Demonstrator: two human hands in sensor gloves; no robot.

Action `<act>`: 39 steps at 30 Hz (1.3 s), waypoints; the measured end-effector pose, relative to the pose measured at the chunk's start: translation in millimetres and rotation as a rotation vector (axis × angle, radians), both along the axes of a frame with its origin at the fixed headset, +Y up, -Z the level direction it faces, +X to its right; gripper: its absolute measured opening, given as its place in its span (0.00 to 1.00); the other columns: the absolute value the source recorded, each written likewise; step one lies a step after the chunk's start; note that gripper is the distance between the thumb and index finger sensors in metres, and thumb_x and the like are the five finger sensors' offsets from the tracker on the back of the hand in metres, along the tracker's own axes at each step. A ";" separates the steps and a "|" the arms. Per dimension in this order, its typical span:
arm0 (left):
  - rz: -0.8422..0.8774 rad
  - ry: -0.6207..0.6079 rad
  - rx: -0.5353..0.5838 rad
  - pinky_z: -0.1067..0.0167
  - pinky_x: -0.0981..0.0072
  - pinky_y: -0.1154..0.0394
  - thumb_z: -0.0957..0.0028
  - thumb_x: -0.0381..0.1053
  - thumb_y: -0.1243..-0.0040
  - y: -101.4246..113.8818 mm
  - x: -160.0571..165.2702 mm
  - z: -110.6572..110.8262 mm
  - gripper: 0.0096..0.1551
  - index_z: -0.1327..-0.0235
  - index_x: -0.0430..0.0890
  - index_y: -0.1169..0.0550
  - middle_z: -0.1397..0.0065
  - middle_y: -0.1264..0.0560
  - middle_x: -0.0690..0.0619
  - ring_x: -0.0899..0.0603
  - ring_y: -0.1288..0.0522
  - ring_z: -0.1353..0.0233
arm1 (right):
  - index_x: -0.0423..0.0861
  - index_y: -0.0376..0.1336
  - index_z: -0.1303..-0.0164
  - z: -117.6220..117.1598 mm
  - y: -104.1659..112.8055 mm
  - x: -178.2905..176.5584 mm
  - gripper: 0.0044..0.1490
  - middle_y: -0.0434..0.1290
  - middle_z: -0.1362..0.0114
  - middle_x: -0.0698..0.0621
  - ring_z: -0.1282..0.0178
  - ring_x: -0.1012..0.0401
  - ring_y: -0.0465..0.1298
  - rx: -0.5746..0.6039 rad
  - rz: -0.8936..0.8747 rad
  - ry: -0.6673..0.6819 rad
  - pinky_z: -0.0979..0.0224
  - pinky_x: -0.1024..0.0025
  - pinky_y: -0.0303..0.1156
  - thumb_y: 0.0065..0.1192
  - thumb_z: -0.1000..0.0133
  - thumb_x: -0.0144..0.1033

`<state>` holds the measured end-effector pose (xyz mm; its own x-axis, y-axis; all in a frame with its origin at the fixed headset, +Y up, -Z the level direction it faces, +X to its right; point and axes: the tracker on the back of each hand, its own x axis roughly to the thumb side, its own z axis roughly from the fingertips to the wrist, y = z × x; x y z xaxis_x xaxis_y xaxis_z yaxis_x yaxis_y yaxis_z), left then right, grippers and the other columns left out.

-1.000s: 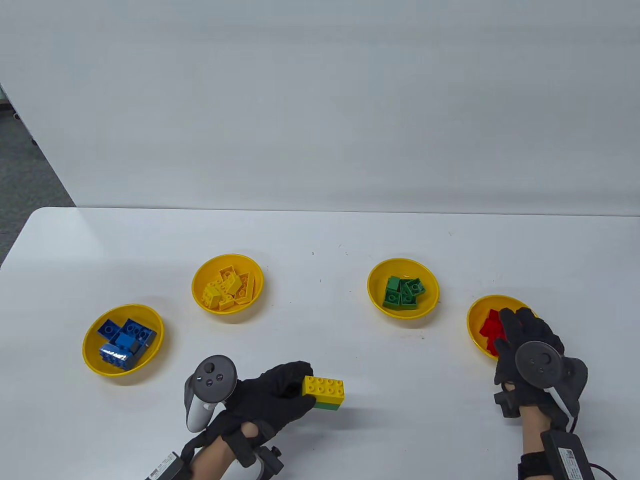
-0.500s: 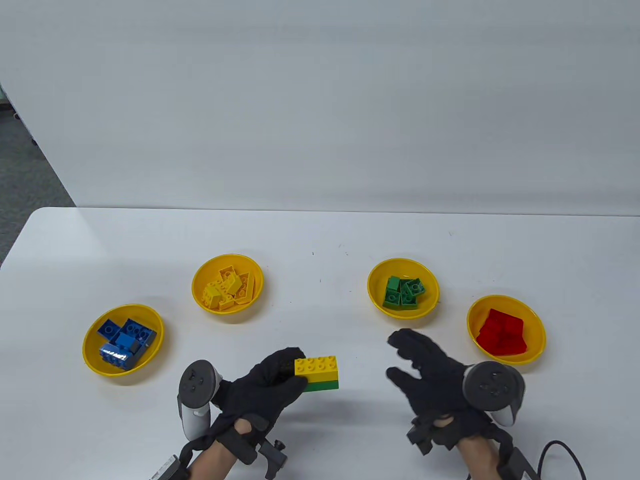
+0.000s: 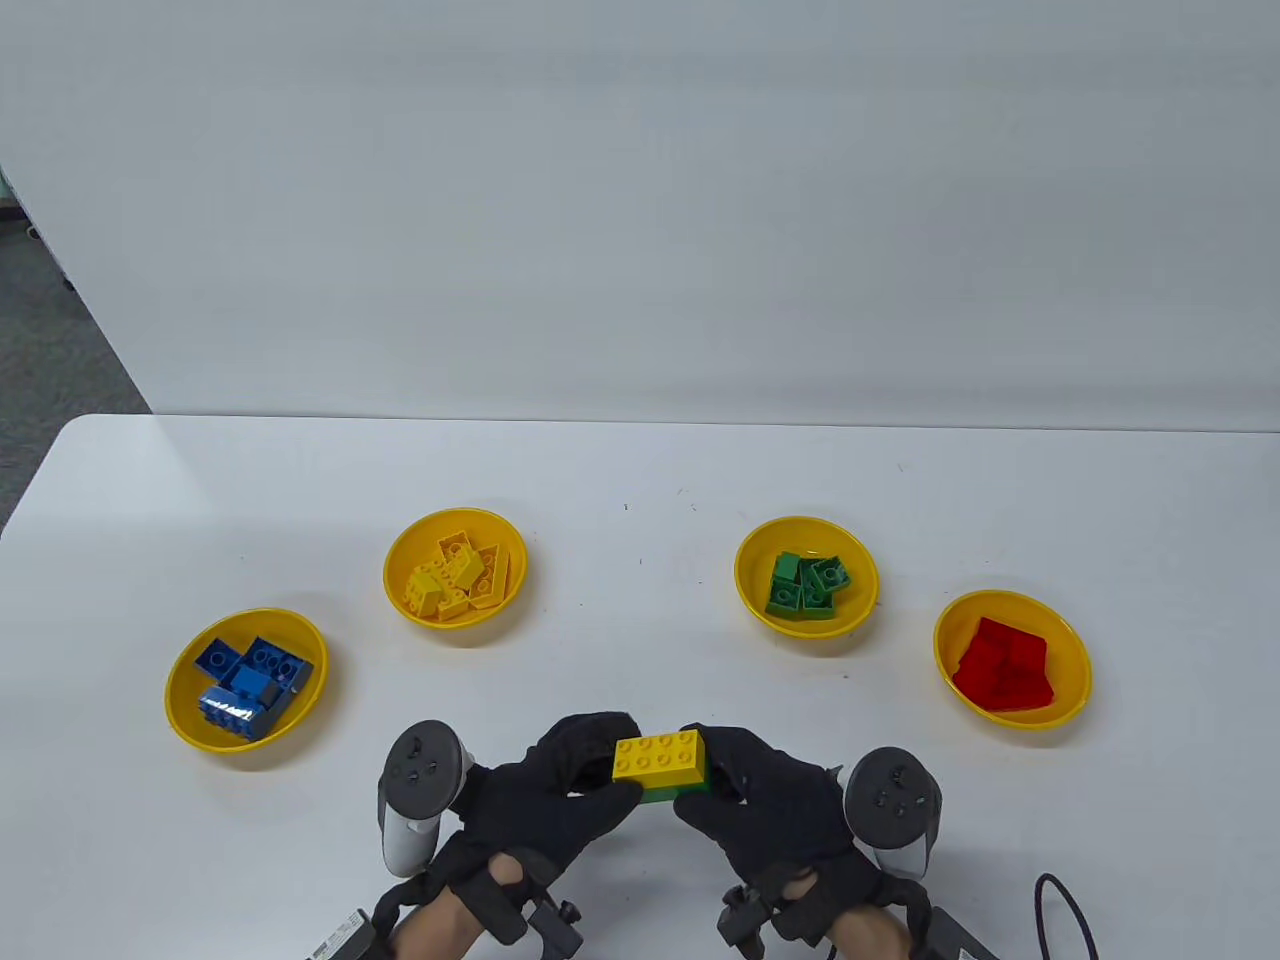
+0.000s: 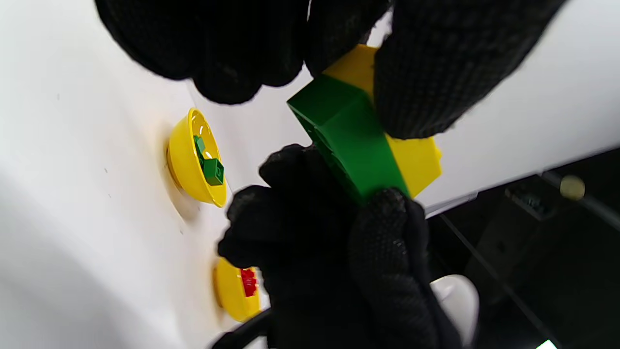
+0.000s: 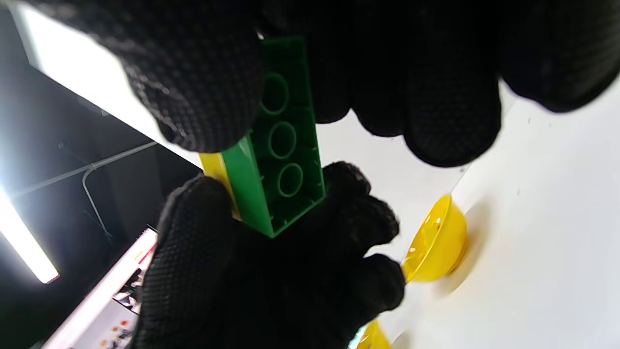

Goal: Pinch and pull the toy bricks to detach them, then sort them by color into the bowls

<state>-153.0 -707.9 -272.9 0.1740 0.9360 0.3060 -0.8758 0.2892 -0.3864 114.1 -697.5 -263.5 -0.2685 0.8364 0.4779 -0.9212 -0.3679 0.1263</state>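
Note:
A yellow brick (image 3: 660, 757) is stuck on top of a green brick (image 3: 675, 794), and both hands hold this stack just above the table's front edge. My left hand (image 3: 613, 762) grips its left end, and my right hand (image 3: 700, 775) grips its right end. In the left wrist view the green brick (image 4: 348, 140) and yellow brick (image 4: 411, 155) are still joined, with gloved fingers (image 4: 431, 72) over the yellow side. The right wrist view shows the green brick's hollow underside (image 5: 281, 145) between thumb and fingers (image 5: 203, 87).
Four yellow bowls stand in an arc. The far-left bowl (image 3: 190, 720) holds blue bricks, another bowl (image 3: 400, 560) holds yellow bricks, a third bowl (image 3: 750, 590) holds green bricks, and the right bowl (image 3: 1070, 640) holds red bricks. A black cable (image 3: 1060, 900) lies at the front right.
My right hand left the red bowl, swung left and took hold of the stack's right end. My left hand kept its grip and shifted the stack slightly.

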 end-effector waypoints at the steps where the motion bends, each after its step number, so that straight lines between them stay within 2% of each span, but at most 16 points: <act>1: -0.082 0.012 0.077 0.32 0.28 0.35 0.53 0.60 0.22 6.2 0.6 2.4 0.48 0.24 0.46 0.33 0.19 0.37 0.35 0.25 0.33 0.25 | 0.32 0.74 0.44 3.7 4.0 -2.7 0.39 0.78 0.41 0.30 0.55 0.39 0.84 0.056 0.082 -0.031 0.54 0.37 0.78 0.77 0.62 0.41; 4: -0.244 0.035 0.264 0.29 0.28 0.39 0.57 0.64 0.22 22.7 6.8 12.7 0.52 0.23 0.48 0.34 0.19 0.36 0.38 0.26 0.38 0.23 | 0.33 0.75 0.46 15.1 10.0 -15.8 0.39 0.80 0.42 0.31 0.56 0.40 0.85 0.196 0.260 -0.050 0.55 0.37 0.79 0.78 0.64 0.41; 6: -0.286 0.023 0.328 0.29 0.28 0.39 0.59 0.64 0.22 27.7 10.9 18.6 0.51 0.24 0.48 0.32 0.20 0.34 0.38 0.26 0.37 0.24 | 0.32 0.76 0.46 22.8 11.7 -25.4 0.39 0.80 0.42 0.31 0.57 0.40 0.86 0.257 0.319 -0.051 0.56 0.38 0.80 0.78 0.64 0.40; 7: -0.302 0.025 0.356 0.30 0.29 0.38 0.59 0.63 0.21 29.0 12.8 20.9 0.49 0.25 0.48 0.30 0.22 0.32 0.39 0.27 0.35 0.25 | 0.32 0.76 0.46 25.9 12.7 -29.7 0.39 0.80 0.42 0.31 0.57 0.40 0.86 0.282 0.342 -0.048 0.56 0.38 0.80 0.78 0.64 0.40; 9: -0.320 0.023 0.425 0.35 0.32 0.30 0.58 0.59 0.21 31.6 12.7 24.5 0.43 0.30 0.46 0.25 0.31 0.24 0.39 0.30 0.25 0.34 | 0.31 0.74 0.46 31.2 12.9 -34.3 0.38 0.79 0.41 0.30 0.56 0.40 0.85 0.329 0.385 -0.054 0.55 0.38 0.80 0.77 0.63 0.39; 10: -0.304 0.026 0.428 0.36 0.32 0.30 0.58 0.59 0.20 32.3 12.1 25.1 0.43 0.31 0.45 0.24 0.32 0.23 0.38 0.30 0.25 0.35 | 0.31 0.73 0.45 31.0 12.8 -34.5 0.39 0.78 0.40 0.30 0.55 0.40 0.85 0.336 0.391 -0.040 0.55 0.38 0.80 0.77 0.62 0.40; 13: -0.269 0.043 0.452 0.39 0.33 0.27 0.59 0.60 0.21 33.1 10.7 27.8 0.40 0.35 0.43 0.20 0.37 0.20 0.38 0.31 0.22 0.40 | 0.32 0.72 0.44 30.4 12.6 -33.9 0.41 0.76 0.38 0.31 0.52 0.40 0.84 0.233 0.347 0.013 0.54 0.36 0.79 0.78 0.61 0.45; 17: -0.236 0.035 0.425 0.42 0.35 0.25 0.58 0.62 0.22 33.1 9.8 26.8 0.39 0.38 0.43 0.18 0.41 0.17 0.38 0.32 0.20 0.43 | 0.35 0.77 0.52 30.5 13.9 -29.3 0.40 0.82 0.44 0.34 0.59 0.43 0.87 0.286 0.302 -0.032 0.57 0.39 0.81 0.79 0.64 0.52; 19: -0.167 0.021 0.368 0.43 0.36 0.24 0.57 0.61 0.22 31.4 8.1 24.6 0.37 0.39 0.42 0.17 0.43 0.16 0.38 0.32 0.19 0.44 | 0.37 0.81 0.57 26.1 15.0 -23.8 0.38 0.85 0.49 0.37 0.63 0.45 0.89 0.231 0.207 -0.020 0.60 0.41 0.84 0.82 0.67 0.53; 21: -0.089 0.023 0.311 0.43 0.35 0.25 0.56 0.60 0.23 30.2 9.3 22.1 0.36 0.40 0.41 0.16 0.44 0.16 0.37 0.32 0.19 0.45 | 0.34 0.83 0.61 24.8 14.7 -21.9 0.37 0.87 0.52 0.35 0.67 0.45 0.90 0.193 0.105 -0.026 0.63 0.42 0.85 0.83 0.69 0.50; 24: -0.057 0.010 0.247 0.41 0.34 0.25 0.57 0.59 0.22 23.8 10.2 17.5 0.35 0.40 0.41 0.16 0.43 0.17 0.37 0.31 0.19 0.44 | 0.33 0.84 0.65 24.6 11.5 -19.2 0.35 0.87 0.55 0.33 0.70 0.45 0.91 0.156 0.057 -0.047 0.66 0.43 0.86 0.83 0.71 0.47; 31: 0.039 -0.002 0.135 0.39 0.34 0.25 0.57 0.58 0.21 9.1 10.8 10.1 0.34 0.41 0.42 0.15 0.41 0.17 0.37 0.31 0.19 0.42 | 0.32 0.84 0.67 20.6 4.3 -16.4 0.35 0.88 0.57 0.32 0.72 0.45 0.92 0.096 0.010 -0.073 0.67 0.43 0.87 0.82 0.72 0.45; 32: 0.067 0.006 0.102 0.40 0.35 0.24 0.57 0.59 0.22 5.1 7.6 7.3 0.34 0.40 0.43 0.15 0.41 0.17 0.38 0.32 0.18 0.42 | 0.32 0.84 0.67 19.6 3.1 -13.7 0.35 0.88 0.56 0.32 0.71 0.45 0.92 0.066 -0.012 -0.072 0.67 0.43 0.87 0.81 0.74 0.44; 34: 0.193 -0.058 0.002 0.39 0.34 0.25 0.57 0.57 0.22 0.3 8.1 5.7 0.34 0.40 0.42 0.15 0.40 0.17 0.37 0.31 0.19 0.41 | 0.33 0.83 0.65 16.4 -1.2 -13.0 0.35 0.88 0.55 0.32 0.70 0.45 0.92 0.032 -0.058 -0.059 0.66 0.43 0.88 0.80 0.74 0.44; 36: 0.128 0.011 0.044 0.40 0.35 0.24 0.58 0.58 0.21 2.4 7.8 1.9 0.34 0.40 0.43 0.15 0.40 0.16 0.38 0.32 0.18 0.41 | 0.32 0.83 0.63 12.8 -5.3 -13.0 0.36 0.87 0.54 0.31 0.69 0.44 0.92 0.008 -0.099 -0.039 0.65 0.40 0.86 0.80 0.72 0.43; 39: 0.118 0.001 0.021 0.40 0.35 0.24 0.57 0.59 0.21 1.9 5.0 0.0 0.35 0.39 0.44 0.15 0.40 0.16 0.39 0.32 0.18 0.41 | 0.32 0.82 0.60 13.2 -2.4 -14.4 0.36 0.86 0.53 0.32 0.68 0.44 0.91 0.060 -0.013 -0.039 0.63 0.41 0.85 0.79 0.70 0.44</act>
<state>-148.0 -706.1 -272.9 0.0635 0.9435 0.3252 -0.9047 0.1920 -0.3804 99.7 -700.0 -250.3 -0.2770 0.8104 0.5163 -0.9298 -0.3615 0.0686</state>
